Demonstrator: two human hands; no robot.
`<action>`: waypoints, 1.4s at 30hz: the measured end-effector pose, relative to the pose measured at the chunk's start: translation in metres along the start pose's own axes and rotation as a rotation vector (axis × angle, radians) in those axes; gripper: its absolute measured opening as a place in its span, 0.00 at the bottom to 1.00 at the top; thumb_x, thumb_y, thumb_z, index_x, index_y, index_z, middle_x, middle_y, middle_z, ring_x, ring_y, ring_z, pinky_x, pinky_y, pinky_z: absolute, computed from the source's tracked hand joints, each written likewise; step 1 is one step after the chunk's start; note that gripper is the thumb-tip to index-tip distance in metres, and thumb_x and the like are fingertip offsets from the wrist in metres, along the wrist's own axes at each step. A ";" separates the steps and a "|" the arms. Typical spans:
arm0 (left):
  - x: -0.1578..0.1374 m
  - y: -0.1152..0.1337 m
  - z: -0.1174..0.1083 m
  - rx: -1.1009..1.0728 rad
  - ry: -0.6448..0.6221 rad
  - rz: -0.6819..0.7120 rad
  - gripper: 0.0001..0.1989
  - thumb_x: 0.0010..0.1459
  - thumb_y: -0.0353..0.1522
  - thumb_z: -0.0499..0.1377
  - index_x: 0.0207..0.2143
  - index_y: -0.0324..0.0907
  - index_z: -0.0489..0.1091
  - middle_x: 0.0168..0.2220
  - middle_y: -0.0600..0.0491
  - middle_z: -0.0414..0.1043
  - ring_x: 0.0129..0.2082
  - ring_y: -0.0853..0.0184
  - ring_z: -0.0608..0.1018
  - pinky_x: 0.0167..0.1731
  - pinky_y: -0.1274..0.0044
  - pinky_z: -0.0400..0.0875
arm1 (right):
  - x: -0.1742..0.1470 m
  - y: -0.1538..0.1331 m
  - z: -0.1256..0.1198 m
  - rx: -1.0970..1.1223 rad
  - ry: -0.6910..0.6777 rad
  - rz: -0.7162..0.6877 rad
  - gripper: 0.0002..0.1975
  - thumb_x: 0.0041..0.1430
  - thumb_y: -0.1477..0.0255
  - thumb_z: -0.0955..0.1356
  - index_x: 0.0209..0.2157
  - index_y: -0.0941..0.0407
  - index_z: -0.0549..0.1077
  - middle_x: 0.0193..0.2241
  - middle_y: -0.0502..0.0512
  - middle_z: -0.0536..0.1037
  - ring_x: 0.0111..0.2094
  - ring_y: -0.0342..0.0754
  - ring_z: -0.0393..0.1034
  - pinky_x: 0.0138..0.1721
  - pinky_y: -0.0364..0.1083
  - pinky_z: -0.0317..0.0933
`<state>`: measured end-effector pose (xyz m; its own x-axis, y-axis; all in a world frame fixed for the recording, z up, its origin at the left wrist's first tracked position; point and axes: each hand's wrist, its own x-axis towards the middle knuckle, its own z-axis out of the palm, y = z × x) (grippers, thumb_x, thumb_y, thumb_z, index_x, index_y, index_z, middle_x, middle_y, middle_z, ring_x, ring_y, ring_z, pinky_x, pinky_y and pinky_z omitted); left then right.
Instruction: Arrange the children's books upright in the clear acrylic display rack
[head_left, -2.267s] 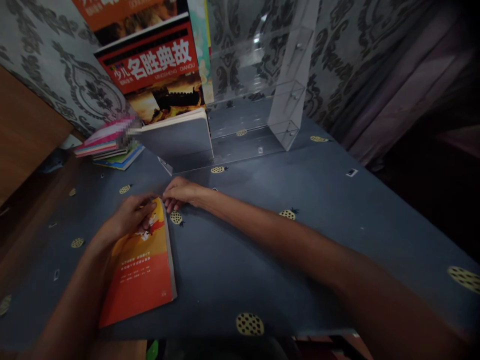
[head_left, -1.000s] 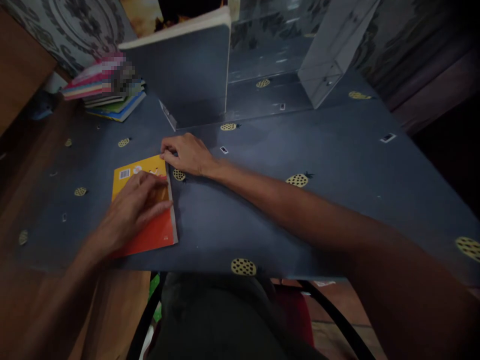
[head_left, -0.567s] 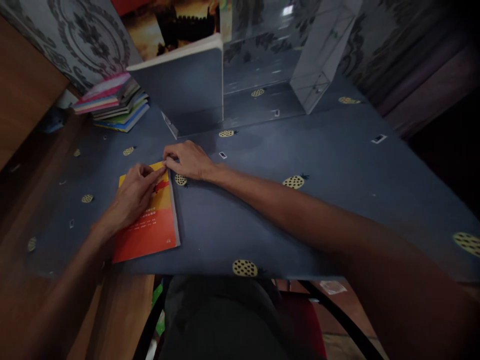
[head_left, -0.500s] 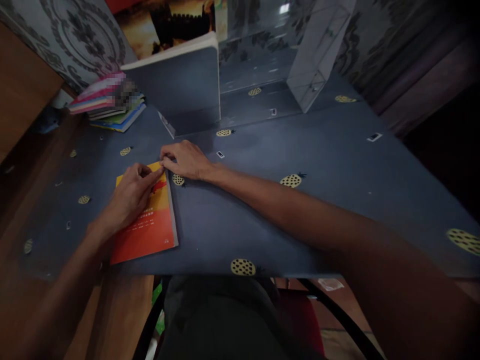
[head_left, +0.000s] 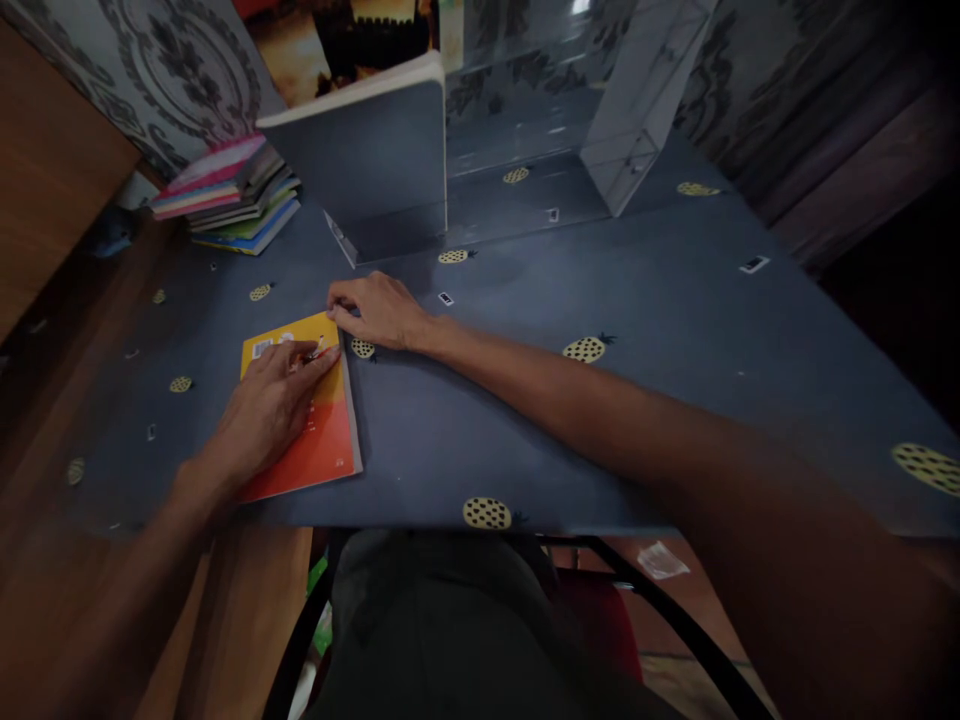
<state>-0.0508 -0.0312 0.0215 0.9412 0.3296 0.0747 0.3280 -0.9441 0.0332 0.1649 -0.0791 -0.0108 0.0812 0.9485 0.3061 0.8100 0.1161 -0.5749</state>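
A book with a yellow and orange-red cover lies flat on the dark blue tablecloth, close to the table's front edge. Across its cover rests my left hand, fingers stretched out and pressed on the surface. My right hand is at the far right corner of the book, thumb and curled fingers closed on that corner. The fingertips there are partly hidden. Part of the cover is covered by the left hand.
A stack of books stands at the back left. Behind my hands are an upright dark panel with a pale edge and a clear acrylic rack. The tablecloth has a pineapple print.
My left hand has slid back from the book's top edge and flattened, uncovering more of the yellow part. My right hand stays at the corner. The view has shifted slightly.
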 end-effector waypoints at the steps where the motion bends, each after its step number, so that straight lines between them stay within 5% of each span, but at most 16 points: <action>1: -0.001 0.002 0.000 0.015 -0.002 0.000 0.22 0.68 0.34 0.46 0.59 0.48 0.70 0.55 0.44 0.70 0.55 0.52 0.72 0.54 0.60 0.69 | -0.001 0.000 0.000 -0.012 -0.007 -0.019 0.14 0.68 0.72 0.62 0.48 0.56 0.78 0.41 0.54 0.82 0.42 0.49 0.74 0.42 0.45 0.59; 10: -0.030 0.026 -0.007 -0.053 0.026 0.112 0.19 0.71 0.35 0.47 0.58 0.43 0.69 0.56 0.40 0.71 0.57 0.52 0.75 0.56 0.58 0.72 | -0.024 0.000 0.004 -0.142 -0.100 -0.265 0.15 0.69 0.68 0.64 0.52 0.52 0.78 0.55 0.55 0.77 0.51 0.56 0.69 0.51 0.52 0.60; 22: -0.065 0.040 -0.004 -0.044 0.036 0.203 0.27 0.69 0.45 0.53 0.67 0.53 0.56 0.59 0.44 0.67 0.59 0.50 0.72 0.55 0.56 0.70 | -0.070 -0.017 0.002 -0.108 -0.100 -0.543 0.13 0.70 0.70 0.63 0.48 0.56 0.78 0.53 0.58 0.78 0.59 0.56 0.64 0.60 0.58 0.54; 34: -0.070 0.046 0.004 -0.114 0.180 0.178 0.15 0.68 0.34 0.57 0.56 0.47 0.69 0.49 0.48 0.76 0.47 0.58 0.79 0.46 0.64 0.75 | -0.087 -0.017 0.004 0.125 -0.142 -0.647 0.10 0.68 0.74 0.66 0.45 0.59 0.79 0.49 0.60 0.79 0.58 0.51 0.67 0.60 0.53 0.61; 42: -0.070 0.052 0.000 -0.253 0.195 0.095 0.13 0.67 0.31 0.58 0.53 0.49 0.74 0.47 0.50 0.76 0.45 0.59 0.79 0.45 0.67 0.75 | -0.087 -0.016 0.004 0.132 -0.198 -0.674 0.12 0.65 0.67 0.71 0.47 0.58 0.76 0.54 0.61 0.75 0.59 0.53 0.63 0.60 0.54 0.59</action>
<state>-0.0997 -0.1032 0.0182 0.9252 0.2581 0.2781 0.1856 -0.9472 0.2614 0.1426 -0.1618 -0.0316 -0.5294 0.6922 0.4905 0.5688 0.7186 -0.4001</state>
